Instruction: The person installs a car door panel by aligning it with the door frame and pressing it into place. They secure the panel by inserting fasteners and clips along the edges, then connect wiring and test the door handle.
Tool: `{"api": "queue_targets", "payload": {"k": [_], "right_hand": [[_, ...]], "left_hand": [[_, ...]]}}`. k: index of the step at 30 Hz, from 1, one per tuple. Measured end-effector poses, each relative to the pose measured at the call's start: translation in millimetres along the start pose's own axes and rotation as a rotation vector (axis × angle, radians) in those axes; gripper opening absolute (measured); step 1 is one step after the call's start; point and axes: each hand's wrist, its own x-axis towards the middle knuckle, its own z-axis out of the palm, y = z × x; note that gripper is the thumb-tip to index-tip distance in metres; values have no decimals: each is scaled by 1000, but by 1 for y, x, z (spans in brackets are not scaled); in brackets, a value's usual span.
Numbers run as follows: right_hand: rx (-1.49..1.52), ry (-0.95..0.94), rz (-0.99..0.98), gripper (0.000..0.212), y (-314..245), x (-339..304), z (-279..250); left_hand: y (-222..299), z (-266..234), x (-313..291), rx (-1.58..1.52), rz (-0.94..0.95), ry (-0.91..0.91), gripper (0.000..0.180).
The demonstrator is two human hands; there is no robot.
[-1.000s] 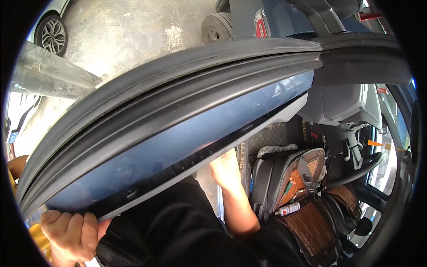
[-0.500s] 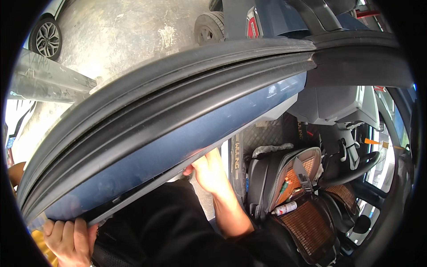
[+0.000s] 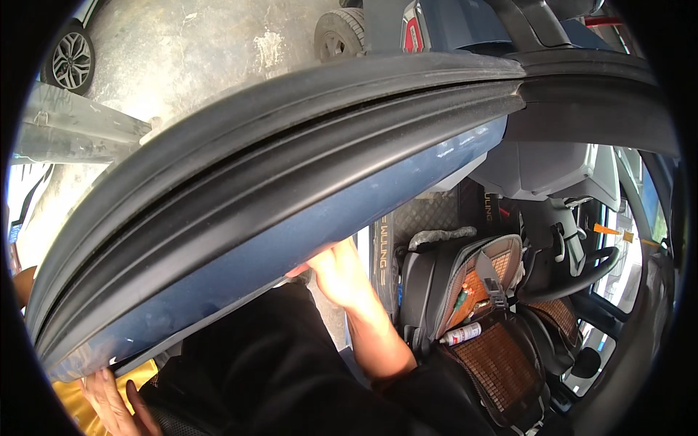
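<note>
A blue car door (image 3: 291, 240), seen from above its top edge, slants across the view in front of me. Along its near side runs a thin grey trim panel (image 3: 218, 316), partly hidden under the blue metal. My right hand (image 3: 338, 276) is closed at the near edge of this panel, its fingertips out of sight behind the door. At the lower left my left hand (image 3: 113, 407) touches the door's end with straightened fingers, its thumb apart. Black rubber seals (image 3: 305, 167) form the door frame above the blue part.
Right of me are a seat (image 3: 502, 363) with a brown beaded cover, a white spray can (image 3: 461, 334) lying on it, and a steering wheel (image 3: 574, 280). A yellow cloth-like thing (image 3: 142, 374) shows beside my left hand. Beyond the door stand a grey post (image 3: 80, 127) and a loose tyre (image 3: 340, 36).
My left hand has loosened from its grip over the panel's edge, and its fingers have straightened. Less of the grey panel shows below the blue metal. My right hand stays at the edge.
</note>
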Motion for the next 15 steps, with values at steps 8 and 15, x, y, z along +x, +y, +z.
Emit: {"api": "queue_targets", "payload": {"k": [8,15], "right_hand": [[-193,-5,26,59,9,-1,-3],[-268,113,-3,46,16,0,2]], "left_hand": [[-32,37,-40,-220,-223,136,38],[-31,37,-31,-165,-60,110,39]]}}
